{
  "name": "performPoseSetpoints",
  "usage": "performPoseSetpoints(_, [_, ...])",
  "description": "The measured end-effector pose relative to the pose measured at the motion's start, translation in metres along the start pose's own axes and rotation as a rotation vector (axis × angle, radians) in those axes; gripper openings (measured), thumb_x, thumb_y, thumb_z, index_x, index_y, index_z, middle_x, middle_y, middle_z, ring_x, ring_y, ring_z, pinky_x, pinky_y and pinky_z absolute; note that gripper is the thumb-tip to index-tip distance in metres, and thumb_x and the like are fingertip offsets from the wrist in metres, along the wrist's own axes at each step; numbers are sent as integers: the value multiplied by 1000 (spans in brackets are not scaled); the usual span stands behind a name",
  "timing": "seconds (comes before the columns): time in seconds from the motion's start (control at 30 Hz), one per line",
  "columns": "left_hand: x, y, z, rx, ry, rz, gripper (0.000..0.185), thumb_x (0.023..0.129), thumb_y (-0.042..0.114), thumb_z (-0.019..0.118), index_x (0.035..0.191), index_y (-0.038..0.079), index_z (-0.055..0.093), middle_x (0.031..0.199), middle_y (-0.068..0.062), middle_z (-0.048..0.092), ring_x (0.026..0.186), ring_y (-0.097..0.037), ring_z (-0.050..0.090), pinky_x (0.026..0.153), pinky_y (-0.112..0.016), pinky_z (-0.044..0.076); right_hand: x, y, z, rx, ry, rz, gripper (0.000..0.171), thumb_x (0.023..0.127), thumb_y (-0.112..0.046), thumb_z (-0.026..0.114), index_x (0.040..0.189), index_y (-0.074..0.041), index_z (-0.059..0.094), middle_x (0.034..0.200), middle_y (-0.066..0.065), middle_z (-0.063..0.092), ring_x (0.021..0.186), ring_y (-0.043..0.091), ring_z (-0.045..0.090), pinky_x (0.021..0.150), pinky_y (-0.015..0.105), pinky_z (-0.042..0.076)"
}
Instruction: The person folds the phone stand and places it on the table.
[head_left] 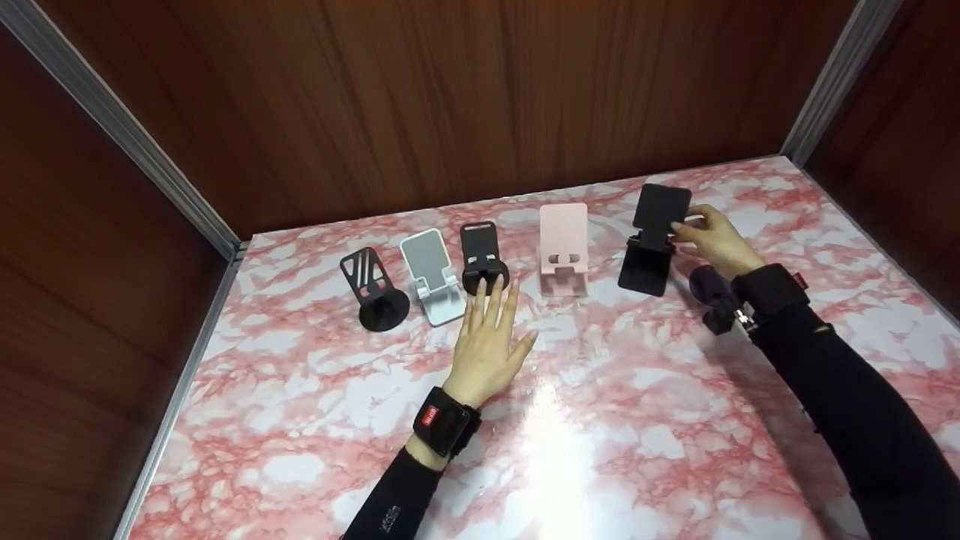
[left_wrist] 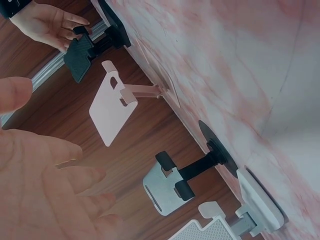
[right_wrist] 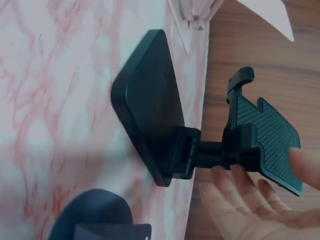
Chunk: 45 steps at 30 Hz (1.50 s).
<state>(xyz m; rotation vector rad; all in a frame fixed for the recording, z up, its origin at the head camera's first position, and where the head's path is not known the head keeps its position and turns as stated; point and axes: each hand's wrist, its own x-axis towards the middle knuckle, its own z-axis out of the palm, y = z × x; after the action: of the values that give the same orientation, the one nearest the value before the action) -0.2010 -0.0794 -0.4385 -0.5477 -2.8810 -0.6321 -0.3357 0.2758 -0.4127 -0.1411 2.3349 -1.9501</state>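
At the right end of a row of phone stands, a black phone stand [head_left: 663,210] with a rectangular base stands unfolded. My right hand [head_left: 716,240] holds the right edge of its back plate, thumb in front and fingers behind. The textured plate [right_wrist: 270,140] and two hooks show in the right wrist view. My left hand [head_left: 486,352] is spread with straight fingers, holding nothing. Its fingertips overlap the lower edge of a small round-based black phone stand [head_left: 480,244] in the head view, but the left wrist view shows them apart.
Left of centre are a white phone stand [head_left: 427,259] and a black slotted phone stand [head_left: 365,274] on a round base. A pink phone stand [head_left: 564,229] is between my hands. Wood-grain panels [head_left: 450,97] wall in the pink marbled table [head_left: 337,420] at back and sides.
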Motion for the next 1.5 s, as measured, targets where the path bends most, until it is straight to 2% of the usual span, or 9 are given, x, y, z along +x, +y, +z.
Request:
performPoseSetpoints(0.1, [0, 0, 0, -13, -3, -1, 70, 103, 38, 47, 158, 6, 18, 166, -18, 11, 153, -39, 5, 125, -54, 12, 1, 1, 2, 121, 35, -26, 16, 100, -4, 50, 114, -4, 43, 88, -7, 59, 78, 1, 65, 74, 12, 56])
performPoseSetpoints(0.23, [0, 0, 0, -16, 1, 7, 70, 102, 37, 48, 158, 6, 19, 166, -18, 12, 153, -40, 5, 125, -55, 13, 3, 0, 5, 249, 73, -46, 11, 98, 3, 50, 109, 1, 46, 82, -5, 63, 73, 4, 66, 74, 14, 57])
performPoseSetpoints(0.4, [0, 1, -1, -22, -9, 1, 70, 103, 37, 48, 158, 6, 19, 166, -18, 11, 153, -38, 3, 125, -55, 12, 5, 2, 3, 323, 68, -51, 9, 98, 4, 49, 107, 4, 47, 76, -3, 66, 68, 8, 68, 72, 17, 59])
performPoseSetpoints(0.57, [0, 1, -1, -30, -15, -4, 70, 102, 37, 48, 158, 7, 18, 166, -17, 11, 153, -39, 3, 125, -55, 12, 6, 4, 2, 380, 66, -60, 5, 98, 4, 51, 100, 2, 56, 77, -1, 67, 67, 11, 69, 71, 19, 60])
performPoseSetpoints(0.87, [-1, 2, -2, -40, -16, 1, 70, 102, 38, 48, 158, 6, 19, 166, -16, 10, 153, -40, 4, 125, -56, 12, 5, 0, 5, 400, 79, -94, 16, 97, 6, 52, 87, -2, 61, 71, 0, 71, 64, 9, 70, 65, 21, 61])
performPoseSetpoints(1.2, [1, 2, -2, -38, -45, -4, 70, 103, 40, 45, 158, 8, 16, 167, -15, 7, 153, -39, 2, 126, -54, 9, -1, -7, 2, 433, 50, -87, 15, 96, 6, 53, 89, -3, 64, 75, 4, 73, 66, 12, 72, 66, 23, 62])
performPoseSetpoints(1.5, [-1, 1, -2, -42, -53, 2, 70, 103, 41, 45, 158, 8, 17, 167, -15, 8, 153, -39, 3, 126, -54, 10, -14, -23, 4, 371, -11, -91, 7, 97, 0, 57, 98, -3, 64, 81, 3, 74, 71, 13, 73, 71, 23, 62])
